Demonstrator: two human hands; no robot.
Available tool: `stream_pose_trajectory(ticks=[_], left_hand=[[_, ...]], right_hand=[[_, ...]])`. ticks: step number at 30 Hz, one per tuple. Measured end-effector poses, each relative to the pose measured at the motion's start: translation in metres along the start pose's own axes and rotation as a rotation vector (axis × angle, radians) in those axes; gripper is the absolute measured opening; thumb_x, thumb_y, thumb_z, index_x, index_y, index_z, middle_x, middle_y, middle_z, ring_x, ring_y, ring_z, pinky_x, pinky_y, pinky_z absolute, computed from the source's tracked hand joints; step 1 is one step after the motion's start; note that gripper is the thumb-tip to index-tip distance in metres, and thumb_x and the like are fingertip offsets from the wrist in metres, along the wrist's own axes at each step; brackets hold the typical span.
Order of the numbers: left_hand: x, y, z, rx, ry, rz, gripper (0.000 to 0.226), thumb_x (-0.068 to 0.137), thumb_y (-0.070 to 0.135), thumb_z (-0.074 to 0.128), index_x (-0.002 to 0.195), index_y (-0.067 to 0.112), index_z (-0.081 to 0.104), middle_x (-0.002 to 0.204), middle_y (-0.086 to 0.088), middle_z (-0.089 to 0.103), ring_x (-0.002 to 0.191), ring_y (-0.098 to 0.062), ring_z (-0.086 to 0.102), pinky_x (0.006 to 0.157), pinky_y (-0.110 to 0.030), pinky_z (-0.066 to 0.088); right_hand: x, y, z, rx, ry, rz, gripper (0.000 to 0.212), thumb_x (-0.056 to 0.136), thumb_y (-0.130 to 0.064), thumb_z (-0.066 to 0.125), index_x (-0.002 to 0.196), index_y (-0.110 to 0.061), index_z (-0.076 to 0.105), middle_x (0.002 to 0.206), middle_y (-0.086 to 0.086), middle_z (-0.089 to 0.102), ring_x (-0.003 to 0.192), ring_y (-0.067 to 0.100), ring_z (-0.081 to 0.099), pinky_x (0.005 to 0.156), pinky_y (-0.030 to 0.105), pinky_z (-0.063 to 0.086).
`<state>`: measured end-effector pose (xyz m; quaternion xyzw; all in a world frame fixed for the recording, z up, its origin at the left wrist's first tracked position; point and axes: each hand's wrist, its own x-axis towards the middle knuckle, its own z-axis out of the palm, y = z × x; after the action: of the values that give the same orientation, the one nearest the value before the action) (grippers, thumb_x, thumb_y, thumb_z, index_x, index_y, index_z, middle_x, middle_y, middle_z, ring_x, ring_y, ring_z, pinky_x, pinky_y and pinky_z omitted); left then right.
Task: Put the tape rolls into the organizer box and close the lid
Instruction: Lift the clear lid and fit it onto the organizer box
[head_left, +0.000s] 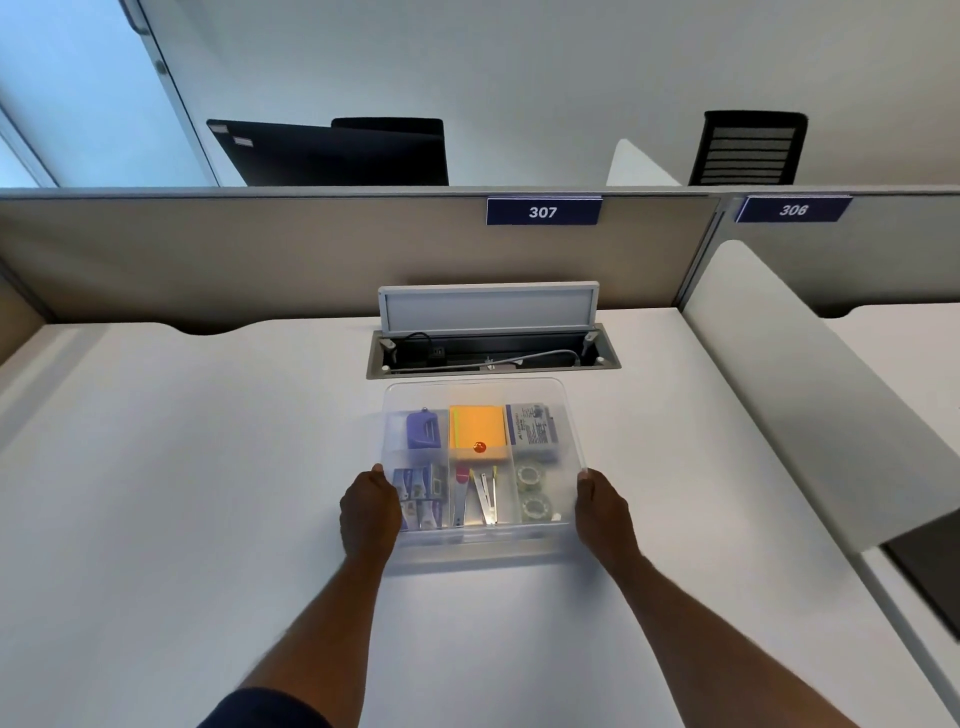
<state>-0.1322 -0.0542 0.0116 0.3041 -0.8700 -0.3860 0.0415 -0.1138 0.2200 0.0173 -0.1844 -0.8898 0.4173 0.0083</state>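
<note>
Head view. The organizer box (480, 545) is being kept on the white surface (208, 467), just in front of the open cable tray (493, 353), presumably so that both arms can reach it squarely. The frosted lid (478, 395) is being held over the box; the contents are being seen through it. It cannot be told whether the lid is already seated on the rim or is being held slightly above it.

The left hand (369, 512) is being pressed against the lid's left edge, and the right hand (605, 512) against its right edge. Each grip is being kept narrow on the lid edge, fingers curled around the side; opposite edges are probably being used so that the lid stays level.

Two tape rolls (532, 491) are lying flat in the near right compartment, one behind the other. Orange sticky notes (478, 431) are being stored in the far middle compartment and a purple stapler (422, 428) in the far left one.

Judgement: the loading step appears complete; lid closure is being carried out. Even downward pressure at both sides is being called for next.
</note>
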Motion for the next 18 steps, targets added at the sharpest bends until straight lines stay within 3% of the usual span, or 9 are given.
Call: stream_pose_trajectory(ticks=[5,14,18], left_hand=[[-0.0026,-0.0039,0.005,-0.019,0.057,0.026,0.048,0.101,0.033,0.027,0.102,0.001,0.063,0.109,-0.027,0.066,0.101,-0.044,0.06,0.087,-0.046,0.046],[-0.002,-0.0071,0.0063,-0.031,0.062,0.02,0.05,0.101,0.036,0.025,0.106,0.004,0.063,0.112,-0.026,0.066,0.103,-0.043,0.059,0.089,-0.047,0.045],[-0.0021,-0.0037,0.0012,-0.013,0.033,0.019,0.055,0.099,0.045,0.031,0.131,0.004,0.047,0.131,-0.025,0.055,0.12,-0.044,0.05,0.1,-0.053,0.04]], right_hand=[[0.0003,0.0021,0.0051,-0.03,0.034,0.005,0.035,0.101,-0.032,0.029,0.106,-0.009,0.055,0.101,0.022,0.067,0.097,0.041,0.061,0.083,0.041,0.048],[-0.0027,-0.0016,0.007,-0.088,0.063,0.036,0.035,0.101,-0.034,0.029,0.11,-0.012,0.054,0.099,0.021,0.067,0.096,0.042,0.062,0.083,0.042,0.05],[-0.0026,-0.0063,0.006,-0.314,0.115,0.044,0.038,0.098,-0.039,0.038,0.109,-0.007,0.055,0.099,0.021,0.066,0.095,0.041,0.063,0.078,0.041,0.052]])
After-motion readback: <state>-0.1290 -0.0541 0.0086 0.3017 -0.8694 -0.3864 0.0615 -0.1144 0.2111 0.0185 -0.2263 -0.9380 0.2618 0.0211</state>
